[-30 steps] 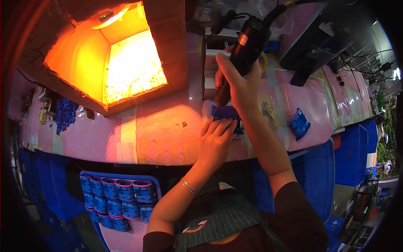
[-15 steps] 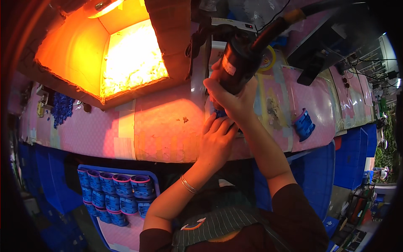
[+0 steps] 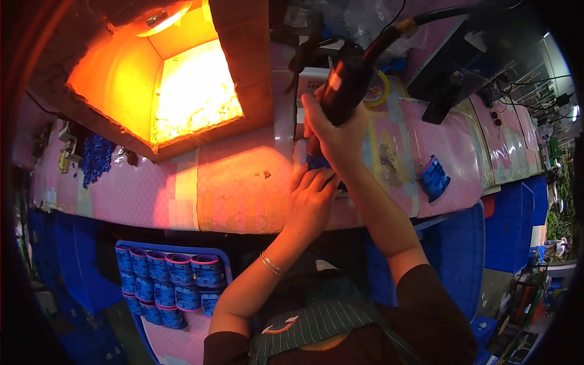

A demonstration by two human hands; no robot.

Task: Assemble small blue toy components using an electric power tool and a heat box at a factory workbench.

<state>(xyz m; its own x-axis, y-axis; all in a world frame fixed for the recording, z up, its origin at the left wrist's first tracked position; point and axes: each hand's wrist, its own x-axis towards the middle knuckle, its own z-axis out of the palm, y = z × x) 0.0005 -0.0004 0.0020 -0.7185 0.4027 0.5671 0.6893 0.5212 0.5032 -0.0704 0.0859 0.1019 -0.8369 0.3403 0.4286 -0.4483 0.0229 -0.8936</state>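
Note:
My right hand [image 3: 340, 137] is wrapped around a black, corded, cylindrical power tool [image 3: 347, 85] that looks like an electric screwdriver. Its lower end points down at a blue part [image 3: 317, 162] on the table. Bent over that same part are the fingers of my left hand [image 3: 311, 198], just below and left of the tool's tip. Most of the blue part is hidden by my hands, and the exact contact point of the tip cannot be made out. A blue piece with a pink rim [image 3: 433, 178] lies on its own to the right.
A glowing orange-lit cardboard box [image 3: 201, 91] stands at the back left. Below the table edge, a blue-rimmed tray [image 3: 176, 340] bears rows of blue and pink cylindrical parts [image 3: 164, 280]. A yellow tape roll [image 3: 380, 88] and a dark monitor-like panel [image 3: 450, 52] are behind; blue bins [image 3: 511, 228] sit right.
The power tool has dropped slightly and stands more upright, its tip closer to the blue part. My left hand stays almost in place; the whole view has shifted a little.

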